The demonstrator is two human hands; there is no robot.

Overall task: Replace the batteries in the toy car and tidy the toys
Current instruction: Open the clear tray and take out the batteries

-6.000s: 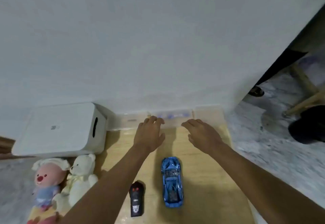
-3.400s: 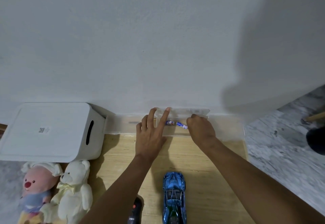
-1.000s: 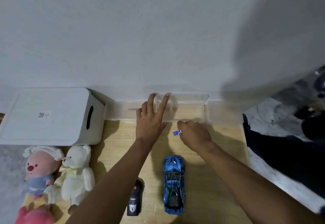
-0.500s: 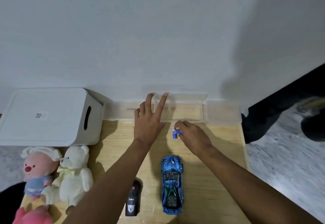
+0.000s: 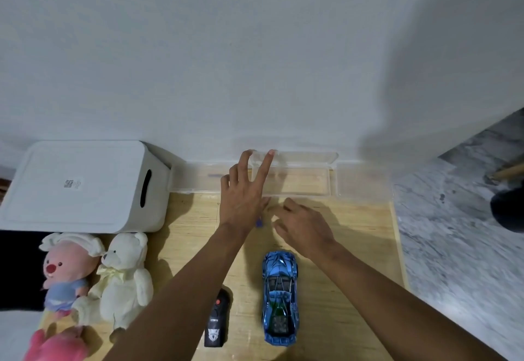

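Observation:
A shiny blue toy car (image 5: 279, 298) stands on the wooden table, nose toward the wall. Left of it lies a black remote control (image 5: 217, 318). A small blue battery (image 5: 258, 222) lies on the table between my two hands. My left hand (image 5: 243, 193) rests with spread fingers on the left end of an open clear plastic box (image 5: 326, 182) by the wall. My right hand (image 5: 304, 227), blurred by motion, hovers just right of the battery with its fingers apart and nothing in them. The box looks empty.
A white lidded storage bin (image 5: 82, 185) stands at the back left. A pink plush (image 5: 63, 270), a cream teddy bear (image 5: 122, 281) and another pink toy (image 5: 54, 346) lie at the table's left edge. Grey marble floor (image 5: 453, 247) lies to the right.
My right hand brought the battery out of the clear box to the table, let it go and drew back slightly. My left hand stayed on the box.

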